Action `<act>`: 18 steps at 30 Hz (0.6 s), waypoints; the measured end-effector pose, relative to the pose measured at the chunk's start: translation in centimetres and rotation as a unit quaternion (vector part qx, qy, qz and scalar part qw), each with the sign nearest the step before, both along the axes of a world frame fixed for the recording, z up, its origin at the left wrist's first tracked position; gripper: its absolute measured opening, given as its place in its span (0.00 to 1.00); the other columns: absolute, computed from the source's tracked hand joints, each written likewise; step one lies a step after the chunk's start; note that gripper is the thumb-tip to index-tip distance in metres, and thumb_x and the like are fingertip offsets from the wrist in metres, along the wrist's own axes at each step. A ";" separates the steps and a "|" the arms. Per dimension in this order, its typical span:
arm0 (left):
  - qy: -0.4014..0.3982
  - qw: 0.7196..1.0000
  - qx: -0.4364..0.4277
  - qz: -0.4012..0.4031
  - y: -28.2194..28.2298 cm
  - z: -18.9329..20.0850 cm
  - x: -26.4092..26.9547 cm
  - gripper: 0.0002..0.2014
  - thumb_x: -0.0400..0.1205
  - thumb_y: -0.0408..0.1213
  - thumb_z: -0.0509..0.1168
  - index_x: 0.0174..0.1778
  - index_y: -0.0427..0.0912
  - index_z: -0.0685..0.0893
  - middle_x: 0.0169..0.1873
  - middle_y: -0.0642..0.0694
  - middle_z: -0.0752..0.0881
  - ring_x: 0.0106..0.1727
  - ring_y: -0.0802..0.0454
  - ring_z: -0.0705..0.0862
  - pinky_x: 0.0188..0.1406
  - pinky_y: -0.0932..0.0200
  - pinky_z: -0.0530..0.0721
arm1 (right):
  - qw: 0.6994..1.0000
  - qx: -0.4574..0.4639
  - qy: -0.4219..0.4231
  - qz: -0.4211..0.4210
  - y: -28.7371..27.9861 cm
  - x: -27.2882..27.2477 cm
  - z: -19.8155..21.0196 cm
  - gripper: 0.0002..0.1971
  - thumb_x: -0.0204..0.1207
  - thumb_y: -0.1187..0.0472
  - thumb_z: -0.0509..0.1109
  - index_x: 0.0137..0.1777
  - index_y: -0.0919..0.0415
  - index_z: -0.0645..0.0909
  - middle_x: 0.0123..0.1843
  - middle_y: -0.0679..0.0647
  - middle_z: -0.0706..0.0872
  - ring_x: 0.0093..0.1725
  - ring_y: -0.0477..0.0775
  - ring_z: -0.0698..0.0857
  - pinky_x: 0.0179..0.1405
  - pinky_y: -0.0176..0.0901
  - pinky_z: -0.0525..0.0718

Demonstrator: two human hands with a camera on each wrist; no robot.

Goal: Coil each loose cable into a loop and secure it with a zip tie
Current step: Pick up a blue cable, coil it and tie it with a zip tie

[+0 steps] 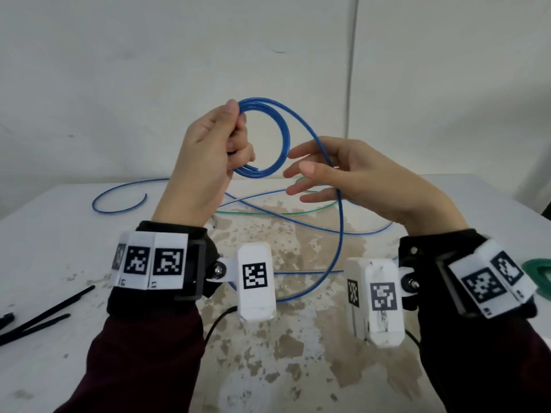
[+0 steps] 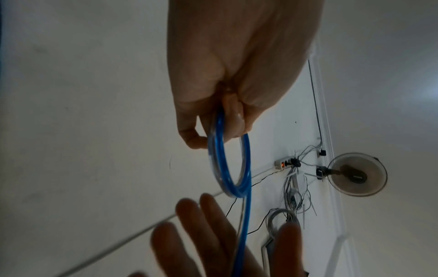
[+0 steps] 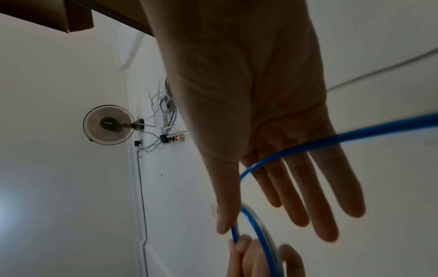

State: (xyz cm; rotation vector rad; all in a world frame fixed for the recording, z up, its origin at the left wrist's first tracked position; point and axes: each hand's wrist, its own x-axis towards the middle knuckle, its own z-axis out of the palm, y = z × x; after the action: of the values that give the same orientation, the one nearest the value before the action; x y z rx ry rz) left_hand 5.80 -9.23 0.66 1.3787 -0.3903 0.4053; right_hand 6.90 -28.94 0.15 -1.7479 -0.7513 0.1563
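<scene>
The blue cable [image 1: 278, 138] is coiled into a small loop held up above the table [image 1: 59, 234]; its free length runs down across your right palm to the tabletop. Your left hand [image 1: 208, 153] grips the coil's side with curled fingers. Your right hand [image 1: 351, 174] is spread, fingers straight. Black zip ties [image 1: 44, 315] lie at the table's left edge.

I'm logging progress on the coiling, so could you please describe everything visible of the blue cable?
The blue cable is thin, glossy and plastic-sheathed. The left hand grips several small loops of it in the air. One strand runs across the open right hand, then drops to the table, where the uncoiled rest lies in loose curves.
</scene>
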 end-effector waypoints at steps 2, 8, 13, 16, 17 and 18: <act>-0.003 1.000 0.007 0.000 -0.3 0.0 0.0 0.16 0.90 0.39 0.48 0.36 0.43 0.69 0.21 0.56 0.62 0.20 0.57 0.59 0.36 0.63 0.72 | 1.000 0.024 0.006 -0.013 0.8 -0.1 0.0 0.19 0.72 0.53 0.71 0.58 0.64 0.80 0.52 0.60 0.90 0.48 0.55 0.91 0.50 0.49 0.89; -0.006 1.000 0.019 -0.007 -0.6 -0.2 0.0 0.16 0.90 0.39 0.49 0.36 0.43 0.69 0.21 0.55 0.61 0.21 0.56 0.59 0.36 0.62 0.71 | 0.996 0.074 0.020 -0.042 2.0 0.5 -0.9 0.12 0.75 0.65 0.73 0.55 0.73 0.80 0.41 0.58 0.91 0.41 0.56 0.91 0.43 0.48 0.90; 0.003 1.000 0.009 -0.026 -0.8 -0.3 0.1 0.16 0.90 0.40 0.48 0.36 0.43 0.70 0.21 0.55 0.61 0.20 0.57 0.59 0.36 0.63 0.73 | 0.995 0.099 0.017 -0.022 1.9 0.7 -1.1 0.03 0.75 0.71 0.71 0.47 0.67 0.82 0.36 0.56 0.90 0.40 0.52 0.91 0.46 0.42 0.89; 0.015 0.998 -0.012 -0.055 -0.8 -0.3 0.1 0.16 0.90 0.40 0.48 0.37 0.43 0.70 0.21 0.55 0.61 0.20 0.58 0.60 0.38 0.61 0.73 | 0.994 0.104 0.020 0.000 1.5 0.7 -1.0 0.03 0.75 0.71 0.70 0.47 0.65 0.82 0.37 0.54 0.89 0.41 0.51 0.90 0.48 0.44 0.89; 0.018 0.998 -0.013 -0.059 -0.8 -0.3 0.0 0.16 0.90 0.40 0.48 0.37 0.43 0.70 0.21 0.55 0.61 0.19 0.58 0.60 0.38 0.61 0.73 | 0.995 0.099 0.025 0.008 1.5 0.6 -0.9 0.03 0.76 0.69 0.69 0.48 0.64 0.82 0.38 0.53 0.89 0.43 0.51 0.90 0.49 0.46 0.89; 0.020 0.998 -0.008 -0.058 -0.8 -0.3 0.0 0.16 0.90 0.41 0.48 0.37 0.43 0.70 0.21 0.55 0.61 0.19 0.58 0.59 0.38 0.60 0.72 | 0.995 0.090 0.030 0.016 1.4 0.5 -0.9 0.03 0.77 0.67 0.69 0.49 0.63 0.82 0.40 0.53 0.89 0.45 0.52 0.90 0.50 0.48 0.89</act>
State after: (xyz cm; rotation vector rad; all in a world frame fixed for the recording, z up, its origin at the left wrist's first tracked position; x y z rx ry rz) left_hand 5.82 -10.06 0.40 1.3398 -0.4318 0.2841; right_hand 7.36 -27.52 -0.71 -1.5541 -0.7266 0.1562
